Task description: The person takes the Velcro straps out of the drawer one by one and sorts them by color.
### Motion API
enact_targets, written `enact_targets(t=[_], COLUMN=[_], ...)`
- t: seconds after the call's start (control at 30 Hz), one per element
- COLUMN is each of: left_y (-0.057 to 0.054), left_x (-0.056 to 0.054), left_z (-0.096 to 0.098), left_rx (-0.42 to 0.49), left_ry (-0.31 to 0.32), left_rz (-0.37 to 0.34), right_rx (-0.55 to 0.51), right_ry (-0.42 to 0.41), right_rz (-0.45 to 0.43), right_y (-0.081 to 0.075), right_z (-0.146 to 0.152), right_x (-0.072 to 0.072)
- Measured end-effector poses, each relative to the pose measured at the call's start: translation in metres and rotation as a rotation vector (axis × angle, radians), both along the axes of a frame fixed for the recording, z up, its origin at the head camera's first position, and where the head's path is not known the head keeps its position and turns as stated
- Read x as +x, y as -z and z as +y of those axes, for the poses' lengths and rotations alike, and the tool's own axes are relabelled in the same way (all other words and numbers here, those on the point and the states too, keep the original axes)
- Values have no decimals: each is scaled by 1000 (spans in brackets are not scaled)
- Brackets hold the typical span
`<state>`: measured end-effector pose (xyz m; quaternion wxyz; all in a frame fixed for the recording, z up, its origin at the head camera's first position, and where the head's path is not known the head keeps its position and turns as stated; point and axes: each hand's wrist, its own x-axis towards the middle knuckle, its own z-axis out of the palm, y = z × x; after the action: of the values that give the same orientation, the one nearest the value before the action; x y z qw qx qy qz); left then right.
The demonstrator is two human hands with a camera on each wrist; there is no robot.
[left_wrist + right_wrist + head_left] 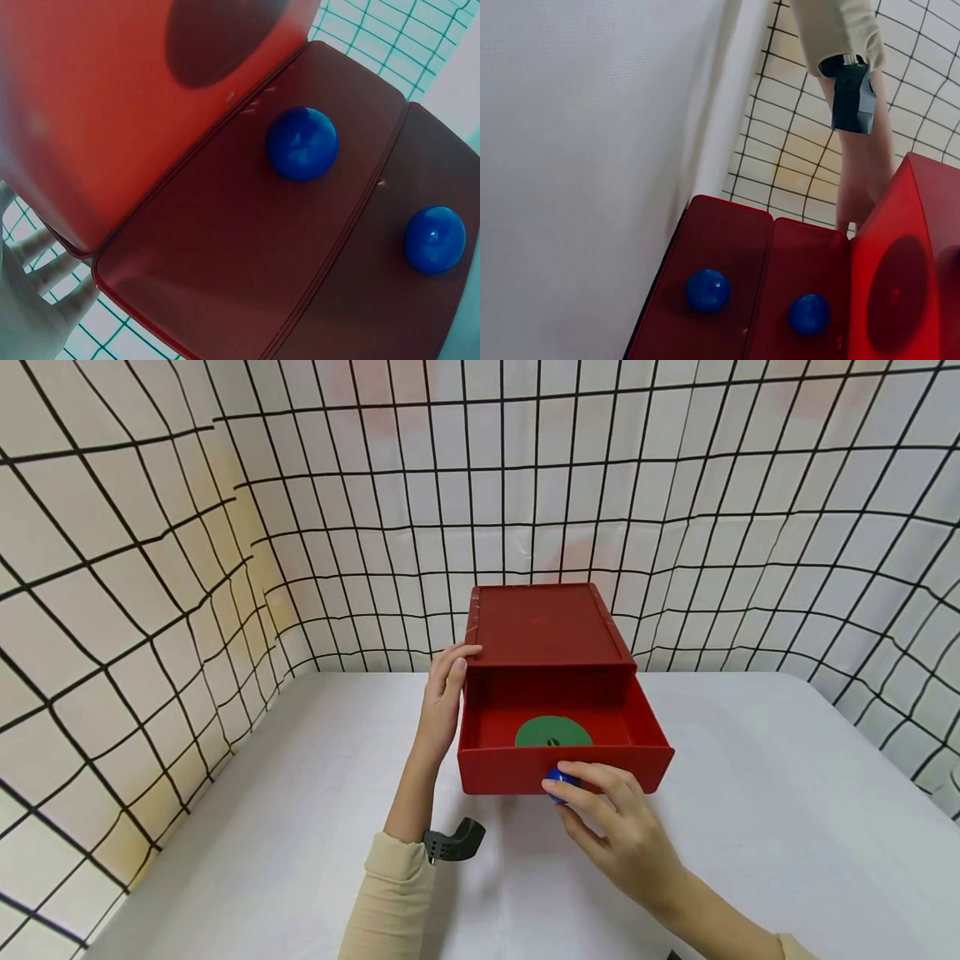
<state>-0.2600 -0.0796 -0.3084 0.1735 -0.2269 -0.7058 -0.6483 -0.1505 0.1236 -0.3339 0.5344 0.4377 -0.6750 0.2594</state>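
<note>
A red drawer box [551, 627] stands on the table with its top drawer [498, 774] pulled out toward me. Inside that drawer lies a flat green disc [555, 732], partly hidden by the drawer front. My right hand [626, 831] pinches the blue round knob [561, 783] on the front between fingers and thumb. Against the box's left side rests my left hand [444, 697], its fingers fairly straight at the upper edge. Two lower drawers, closed, show an upper blue knob [302, 142] and a lower blue knob [435, 240] in the left wrist view.
White cloth covers the table [300, 827]. A white wall with a black grid [420, 485] surrounds the back and sides. A dark camera mount [456, 841] sits on the left wrist. Something clear [951, 793] shows at the far right edge.
</note>
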Motion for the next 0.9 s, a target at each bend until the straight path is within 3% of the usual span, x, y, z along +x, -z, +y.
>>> enact_targets(t=[0.2,0.43,0.6,0.77,0.9], left_y=[-10,5,10,10,1], left_x=[10,-8,-11,-9,0], left_z=[1,-2,-3,-2,-1], left_rx=[-7,-14,-2,8,5], left_ry=[4,-16,-5,7,16], left_rz=[-15,19,26,23,8], right_rx=[-5,-12,-6,15,19], right_ry=[-6,-8,-17,-41,-59], right_rz=[39,68,86,104,115], right_y=[-4,-13,-20,-30,-40], right_z=[-1,-4,-1,5,10], right_x=[0,-2,-2,-4,-6])
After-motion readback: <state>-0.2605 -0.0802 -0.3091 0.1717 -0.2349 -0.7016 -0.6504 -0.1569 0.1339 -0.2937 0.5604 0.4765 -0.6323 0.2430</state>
